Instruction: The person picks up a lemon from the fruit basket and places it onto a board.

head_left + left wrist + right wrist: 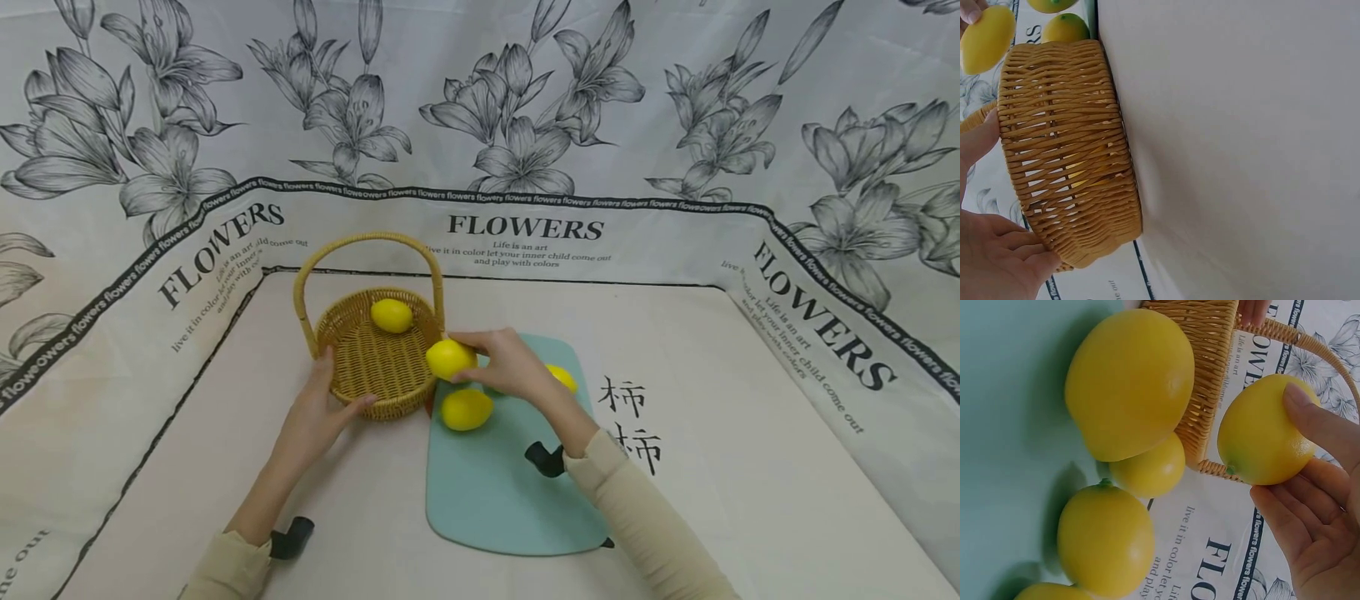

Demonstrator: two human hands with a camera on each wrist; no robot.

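Observation:
My left hand [307, 417] grips the side of a round wicker basket [382, 408] with a tall arched handle, thumb at the near rim and fingers at the left wall. One lemon [392, 316] lies inside, toward the back. Between the thumb and fingers of my right hand [510, 362] is another lemon [450, 359], held up by the basket's right rim. Below it a lemon [467, 409] rests on a pale green board [517, 508]. More lemons [1107, 540] sit on that board, partly hidden behind my right hand in the head view.
The board lies right beside the basket, on a white tablecloth [360, 517] with printed characters [622, 398] to the right. Behind stands a cloth backdrop [525, 125] with drawn lilies and the word FLOWERS.

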